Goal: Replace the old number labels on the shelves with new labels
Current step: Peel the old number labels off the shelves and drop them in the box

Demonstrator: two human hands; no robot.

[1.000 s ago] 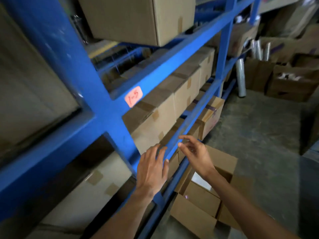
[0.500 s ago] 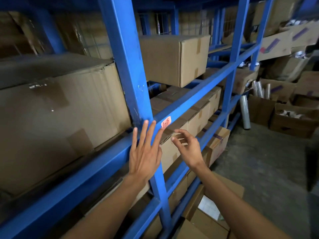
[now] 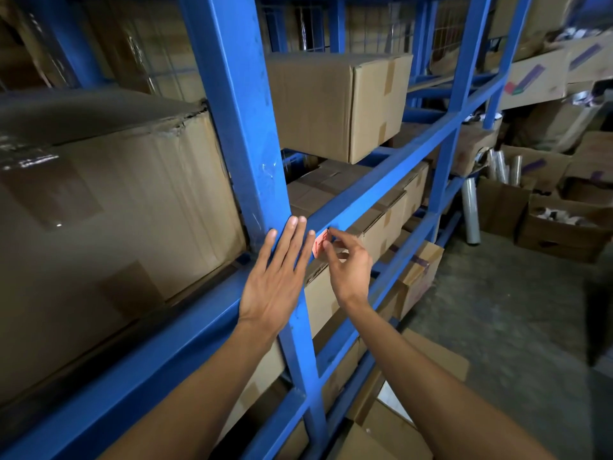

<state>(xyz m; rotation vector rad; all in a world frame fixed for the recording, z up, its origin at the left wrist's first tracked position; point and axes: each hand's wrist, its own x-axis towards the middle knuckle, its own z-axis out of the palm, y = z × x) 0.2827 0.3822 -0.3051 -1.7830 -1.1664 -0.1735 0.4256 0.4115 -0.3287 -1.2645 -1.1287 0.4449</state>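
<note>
- Pinching the small pink paper label [image 3: 320, 244] on the blue metal shelf beam [image 3: 381, 187], right hand [image 3: 350, 263] curls thumb and forefinger.
- Left hand [image 3: 277, 280] lies flat, fingers spread, gripping nothing, against the blue upright post [image 3: 238, 111].

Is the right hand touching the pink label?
Touching. The head view shows the right hand with its fingertips pinching the edge of the pink label on the blue beam.

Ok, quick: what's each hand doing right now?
Left hand: open, flat against the blue upright, holding nothing.
Right hand: fingers pinching the pink label on the shelf beam.
</note>
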